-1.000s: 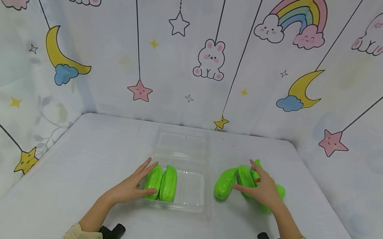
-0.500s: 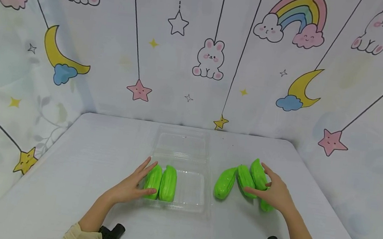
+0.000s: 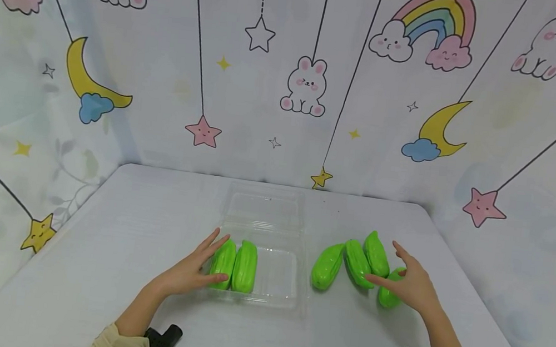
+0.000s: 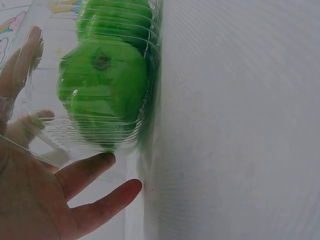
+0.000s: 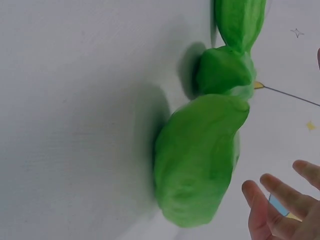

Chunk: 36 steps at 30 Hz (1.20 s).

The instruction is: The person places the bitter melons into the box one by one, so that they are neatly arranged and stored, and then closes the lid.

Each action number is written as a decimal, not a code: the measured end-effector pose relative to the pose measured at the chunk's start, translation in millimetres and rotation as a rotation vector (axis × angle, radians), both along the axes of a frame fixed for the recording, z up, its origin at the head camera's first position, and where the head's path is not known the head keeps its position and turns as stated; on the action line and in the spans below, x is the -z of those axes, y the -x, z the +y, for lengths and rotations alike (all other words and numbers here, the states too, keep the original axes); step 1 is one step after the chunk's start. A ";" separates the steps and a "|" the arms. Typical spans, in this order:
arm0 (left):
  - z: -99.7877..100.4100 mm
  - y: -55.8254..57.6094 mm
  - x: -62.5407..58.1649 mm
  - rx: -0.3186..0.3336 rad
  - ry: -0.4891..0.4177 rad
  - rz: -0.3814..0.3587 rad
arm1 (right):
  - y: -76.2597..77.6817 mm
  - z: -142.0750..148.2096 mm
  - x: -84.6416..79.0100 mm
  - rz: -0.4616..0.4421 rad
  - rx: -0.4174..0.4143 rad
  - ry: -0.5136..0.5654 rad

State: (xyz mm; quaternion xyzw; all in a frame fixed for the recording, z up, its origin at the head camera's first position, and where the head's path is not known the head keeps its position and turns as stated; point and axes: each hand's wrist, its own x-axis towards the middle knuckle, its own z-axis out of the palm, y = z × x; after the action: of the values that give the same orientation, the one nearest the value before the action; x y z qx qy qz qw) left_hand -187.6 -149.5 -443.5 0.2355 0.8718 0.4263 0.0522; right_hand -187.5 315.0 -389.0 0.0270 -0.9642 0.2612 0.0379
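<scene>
Two bright green, ribbed, gourd-like pieces, a left one [image 3: 223, 263] and a right one [image 3: 245, 266], lie side by side in the left part of a clear plastic clamshell box [image 3: 276, 299]. My left hand [image 3: 190, 268] is at the box's left side, fingers spread, thumb over its front edge; the left wrist view shows fingers [image 4: 90, 172] beside the clear wall. My right hand [image 3: 413, 281] hovers with fingers spread over the nearest loose green gourd [image 3: 389, 290], which it partly hides. In the right wrist view the fingers are apart from that gourd [image 5: 197, 160].
More loose green gourds lie right of the box: one at the left [image 3: 326, 266], one in the middle [image 3: 357, 264] and one at the back [image 3: 376, 254]. The box's lid [image 3: 264, 208] lies folded back. A printed curtain [image 3: 266, 83] stands behind the white table [image 3: 154, 201].
My right hand has moved right, away from the middle loose gourds, uncovering them. The nearest gourd seems to have shifted slightly left. The left hand and box have stayed in place.
</scene>
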 end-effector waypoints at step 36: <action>0.8 -0.6 -1.1 -0.003 0.004 -0.006 | -10.3 25.3 25.5 -0.147 0.023 -0.065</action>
State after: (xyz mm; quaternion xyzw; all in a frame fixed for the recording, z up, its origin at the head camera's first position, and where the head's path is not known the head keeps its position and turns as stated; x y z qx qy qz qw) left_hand -186.9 -148.7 -442.4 0.2326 0.8729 0.4253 0.0547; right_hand -177.2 340.3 -414.5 -0.0019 -0.9726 0.2304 -0.0308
